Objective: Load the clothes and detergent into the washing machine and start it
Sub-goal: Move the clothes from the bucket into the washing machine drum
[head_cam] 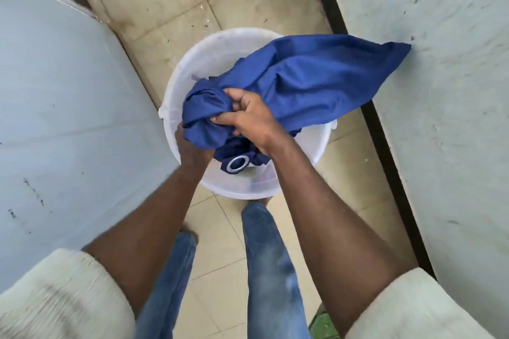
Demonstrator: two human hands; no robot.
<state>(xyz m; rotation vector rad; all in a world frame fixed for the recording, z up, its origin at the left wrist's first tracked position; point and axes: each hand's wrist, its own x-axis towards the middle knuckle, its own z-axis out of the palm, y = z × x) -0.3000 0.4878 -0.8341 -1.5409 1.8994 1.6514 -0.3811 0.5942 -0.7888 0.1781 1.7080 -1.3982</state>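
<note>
bunching above the bucket point(176, 96), the blue cloth point(303, 82) is held by both hands; the right hand point(248, 121) is seen with fingers closed on a fold near the middle; the left hand point(190, 151) is tucked beneath the bundle, its grip judged closed on the cloth though its fingers are mostly hidden; a loose tail is draped over the far rim towards the wall point(440, 63); that tail could be dragged on the floor point(220, 256) or snagged on the rim if lifted carelessly; the metal eyelet point(237, 164) could catch; the bucket might be tipped; no washing machine or detergent can be identified; the grey panel point(68, 91) at left is cut off.
</note>
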